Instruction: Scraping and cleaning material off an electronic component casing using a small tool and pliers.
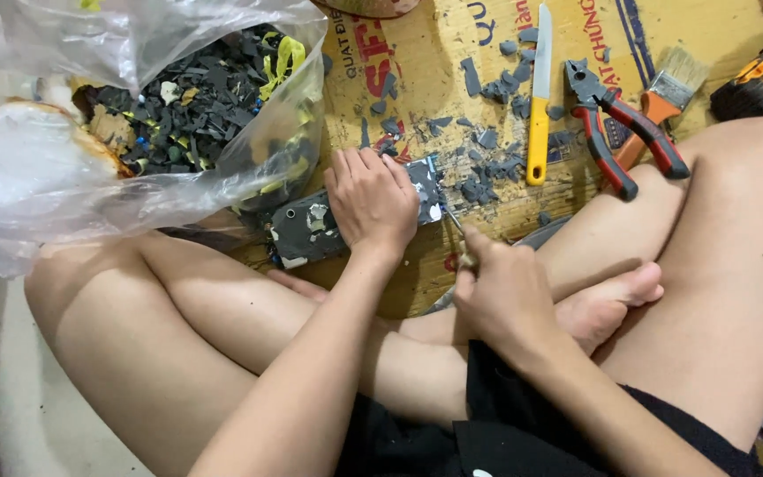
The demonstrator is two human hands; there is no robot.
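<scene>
Head view. Fingers (359,172) of the left hand (371,203) lay flat and closed down over a dark flat slab (311,231), pinning it to the cardboard sheet (434,62) on the floor. Slab sat at centre, just right of the clear plastic bag (37,177) of dark scraps.

Right hand (501,296), nearer, was curled tight round a thin metal tool (454,225), tip touching the slab's right end. Exact kind of tool could not be told.

Slab judged stiff but brittle: surface flaked, pale patches showing, and broken chips (487,141) scattered beyond it. Likely light, thin, with sharp broken edges. Best held by pressing flat across its broad face, or gripped at the long edges, clear of the tool tip.

Farther right lay a yellow-handled knife (538,115), red-handled pliers (624,132) and a paintbrush (668,88), all apart from both hands.
</scene>
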